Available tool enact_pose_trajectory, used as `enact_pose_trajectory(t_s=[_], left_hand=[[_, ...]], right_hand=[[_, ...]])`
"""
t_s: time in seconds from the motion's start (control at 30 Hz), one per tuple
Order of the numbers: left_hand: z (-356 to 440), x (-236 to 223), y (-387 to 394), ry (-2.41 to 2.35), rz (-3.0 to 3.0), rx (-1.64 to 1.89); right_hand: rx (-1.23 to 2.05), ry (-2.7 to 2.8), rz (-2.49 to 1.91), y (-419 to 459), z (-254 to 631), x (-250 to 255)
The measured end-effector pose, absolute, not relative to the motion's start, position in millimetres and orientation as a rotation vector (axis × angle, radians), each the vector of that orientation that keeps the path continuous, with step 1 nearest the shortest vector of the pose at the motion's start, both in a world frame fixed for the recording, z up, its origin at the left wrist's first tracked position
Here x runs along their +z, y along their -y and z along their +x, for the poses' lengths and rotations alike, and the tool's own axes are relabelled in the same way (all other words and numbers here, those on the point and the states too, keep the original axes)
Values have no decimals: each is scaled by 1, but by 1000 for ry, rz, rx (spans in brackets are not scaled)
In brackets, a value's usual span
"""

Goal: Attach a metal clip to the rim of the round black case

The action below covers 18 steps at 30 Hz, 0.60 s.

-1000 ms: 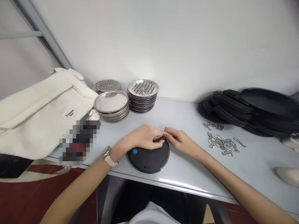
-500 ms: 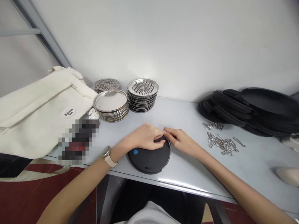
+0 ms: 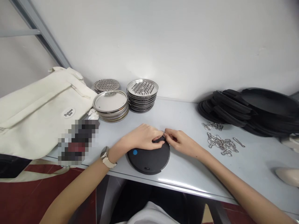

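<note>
A round black disc [image 3: 148, 160] with a blue dot lies near the front edge of the table. My left hand [image 3: 147, 137], with a watch on its wrist, is closed on the disc's far rim, thumb and fingers curled over it. At the far right of that rim, my right hand [image 3: 178, 140] makes a pinch beside the left fingertips. What sits between the right fingers is hidden. Right of that hand lies a loose pile of bent metal clips [image 3: 221, 143].
Behind my hands stand stacked metal grater plates [image 3: 142, 95] and stacked shiny metal discs [image 3: 110, 105]. Black round parts [image 3: 247, 113] are heaped at the back right. A cream bag [image 3: 44, 115] fills the left side, beside a blurred-out object [image 3: 78, 143].
My right fingers have curled in from a straighter reach, and now pinch at the rim. My left hand and the disc stay almost in place.
</note>
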<state>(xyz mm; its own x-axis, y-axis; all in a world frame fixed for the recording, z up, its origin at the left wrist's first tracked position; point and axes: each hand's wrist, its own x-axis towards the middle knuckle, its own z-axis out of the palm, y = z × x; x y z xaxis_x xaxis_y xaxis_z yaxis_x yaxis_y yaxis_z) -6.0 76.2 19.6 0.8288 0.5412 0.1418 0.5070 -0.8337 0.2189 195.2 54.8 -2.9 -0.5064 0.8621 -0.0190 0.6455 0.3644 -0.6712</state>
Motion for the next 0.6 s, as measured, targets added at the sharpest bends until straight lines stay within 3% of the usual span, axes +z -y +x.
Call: enact_pose_trajectory(t_s=[0.6], left_hand=[[-16, 14, -52, -1010, 2797, 348]], right_hand=[[857, 2327, -1240, -53, 194, -1]])
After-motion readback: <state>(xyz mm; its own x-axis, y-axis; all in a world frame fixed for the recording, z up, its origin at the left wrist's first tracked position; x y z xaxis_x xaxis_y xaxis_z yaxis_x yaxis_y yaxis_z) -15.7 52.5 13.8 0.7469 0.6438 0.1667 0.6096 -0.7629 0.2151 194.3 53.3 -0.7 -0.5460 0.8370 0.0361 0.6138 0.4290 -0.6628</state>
